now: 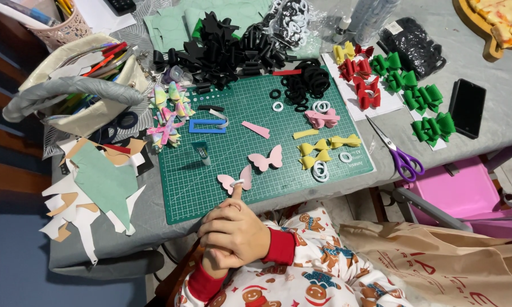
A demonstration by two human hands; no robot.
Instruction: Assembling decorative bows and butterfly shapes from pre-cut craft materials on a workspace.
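Observation:
My right hand is wrapped over my left hand at the near edge of the green cutting mat. One fingertip, apparently of my left hand, sticks out and presses a small white ring onto a pink butterfly cutout. A second pink butterfly cutout lies just beyond it. Both sleeves are white with gingerbread prints and red cuffs. Neither hand holds a loose object.
On the mat lie yellow bows, a pink bow, white rings, black rings and a blue frame piece. Purple-handled scissors, red and green bows, a black phone and a bag of pens surround it.

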